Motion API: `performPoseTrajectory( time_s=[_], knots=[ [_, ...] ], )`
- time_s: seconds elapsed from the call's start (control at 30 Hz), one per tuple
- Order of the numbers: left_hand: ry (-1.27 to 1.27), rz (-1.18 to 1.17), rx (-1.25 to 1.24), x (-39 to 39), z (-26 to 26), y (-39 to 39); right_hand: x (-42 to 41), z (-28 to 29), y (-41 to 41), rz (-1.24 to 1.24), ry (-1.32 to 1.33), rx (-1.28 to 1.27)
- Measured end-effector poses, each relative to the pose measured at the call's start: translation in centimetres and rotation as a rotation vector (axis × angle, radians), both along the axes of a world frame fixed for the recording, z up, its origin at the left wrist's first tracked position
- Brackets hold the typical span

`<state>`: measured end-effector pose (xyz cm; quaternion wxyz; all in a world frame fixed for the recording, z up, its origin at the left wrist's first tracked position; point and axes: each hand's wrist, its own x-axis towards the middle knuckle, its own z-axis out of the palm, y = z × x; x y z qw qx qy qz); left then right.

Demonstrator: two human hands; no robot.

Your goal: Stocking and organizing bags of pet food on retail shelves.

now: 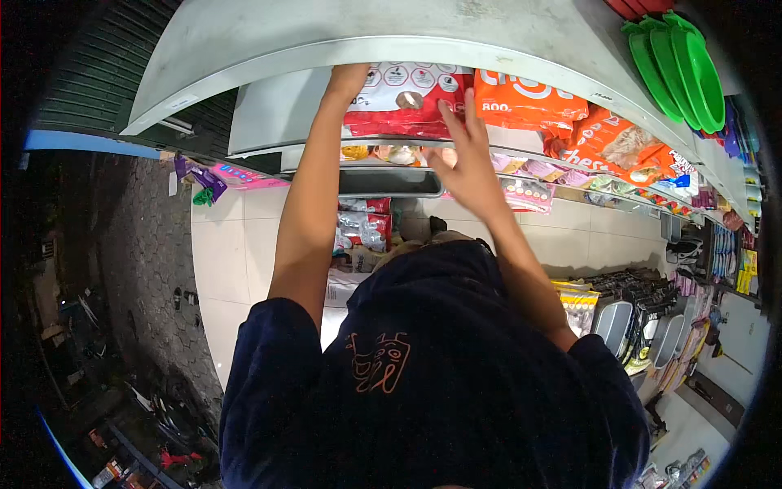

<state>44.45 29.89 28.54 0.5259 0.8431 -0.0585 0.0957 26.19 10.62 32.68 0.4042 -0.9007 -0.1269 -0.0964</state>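
A red and white plastic bag of what looks like pet food lies on a white metal shelf, just under the shelf above. My left hand is at the bag's left side, its fingers hidden behind the upper shelf's edge, so its grip cannot be made out. Spread fingers on my right hand reach up before the bag's lower right corner; whether the fingertips touch it is unclear. To the right of that bag sits an orange bag, with another orange bag farther along.
The upper shelf overhangs both hands. Green plastic scoops hang at upper right. Below are a grey tray and more red and white bags near the floor. Stacked goods stand behind on the right; paved ground lies left.
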Motion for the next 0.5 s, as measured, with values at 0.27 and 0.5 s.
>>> performPoseTrajectory(
  time_s=[0.27, 0.5],
  knots=[
    [0.197, 0.059, -0.502, -3.6, -0.9, 2.2, -0.2, -2.6, 1.2, -0.03, -0.15, -0.228],
    [0.345, 0.397, -1.049, -24.6, -9.6, 11.3, -1.5, -4.3, 6.2, 0.014, -0.315, -0.198]
  ],
)
